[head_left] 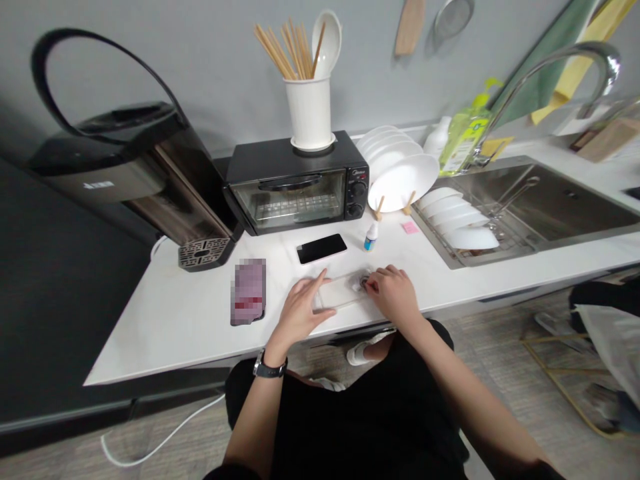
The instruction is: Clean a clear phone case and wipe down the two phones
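A flat, clear rectangular case [336,292], which looks like a phone case, lies on the white counter in front of me. My left hand [301,310] is at its left end, thumb and fingers spread apart around the edge. At the right end, the fingers of my right hand [393,291] are pinched together over a small dark, shiny spot [363,281]; what they hold there is too small to make out. Behind the case lie a black-screened phone [321,249] and a small white dropper bottle [371,237] with a blue label.
A blurred purple item [249,291] lies at the left, near a water dispenser [165,180]. Behind are a toaster oven [297,190] with a chopstick holder [309,110] on top, and racked plates [403,182]. To the right are a pink note [410,228] and a sink [575,200] with bowls.
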### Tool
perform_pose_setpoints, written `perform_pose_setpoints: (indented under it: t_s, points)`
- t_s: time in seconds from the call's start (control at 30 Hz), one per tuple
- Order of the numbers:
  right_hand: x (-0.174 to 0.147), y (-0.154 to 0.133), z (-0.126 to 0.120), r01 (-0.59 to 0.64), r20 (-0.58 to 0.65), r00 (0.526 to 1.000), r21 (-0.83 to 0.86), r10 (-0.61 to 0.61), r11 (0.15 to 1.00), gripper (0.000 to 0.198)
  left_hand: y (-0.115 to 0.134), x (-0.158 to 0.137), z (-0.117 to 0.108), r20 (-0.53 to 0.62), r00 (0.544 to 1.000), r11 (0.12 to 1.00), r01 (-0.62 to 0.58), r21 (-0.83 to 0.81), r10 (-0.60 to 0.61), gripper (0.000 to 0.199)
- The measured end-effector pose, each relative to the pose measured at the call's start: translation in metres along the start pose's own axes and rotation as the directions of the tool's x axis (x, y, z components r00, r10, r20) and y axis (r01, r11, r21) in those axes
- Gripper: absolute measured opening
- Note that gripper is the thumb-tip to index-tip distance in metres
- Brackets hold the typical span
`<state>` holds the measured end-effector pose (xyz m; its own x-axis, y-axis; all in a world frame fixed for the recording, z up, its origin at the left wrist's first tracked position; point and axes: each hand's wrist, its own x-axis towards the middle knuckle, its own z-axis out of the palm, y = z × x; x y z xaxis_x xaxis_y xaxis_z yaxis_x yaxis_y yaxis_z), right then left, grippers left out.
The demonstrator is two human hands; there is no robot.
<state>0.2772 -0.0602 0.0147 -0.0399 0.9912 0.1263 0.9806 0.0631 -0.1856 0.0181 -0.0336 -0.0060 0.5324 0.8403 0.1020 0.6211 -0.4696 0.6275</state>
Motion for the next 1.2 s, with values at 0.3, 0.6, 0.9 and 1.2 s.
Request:
perform_pose_setpoints:
  t_s: [0.3, 0.6, 0.9, 1.2]
  points:
    - [0.024, -0.045, 0.024, 0.143, -0.020, 0.990, 0.094, -0.142, 0.985, 0.023, 0.003, 0.003, -0.001, 0.010, 1.000, 1.000, 0.015, 0.017, -0.015, 0.103]
    - [0.002, -0.063, 0.011, 0.231, 0.094, 0.963, 0.193, -0.252, 0.954, 0.017, 0.003, -0.001, -0.002, -0.007, 1.000, 1.000, -0.007, 0.001, 0.007, 0.105]
    - [0.010, -0.003, -0.007, -0.082, 0.062, 0.995, 0.005, 0.082, 0.997, 0.025, 0.001, 0.000, -0.001, 0.004, 1.000, 1.000, 0.012, 0.014, -0.012, 0.107]
    - [0.024, -0.076, 0.022, 0.136, 0.127, 0.979, 0.184, -0.161, 0.974, 0.022, 0.001, 0.001, 0.000, -0.021, 1.000, 0.999, 0.024, 0.030, -0.023, 0.099]
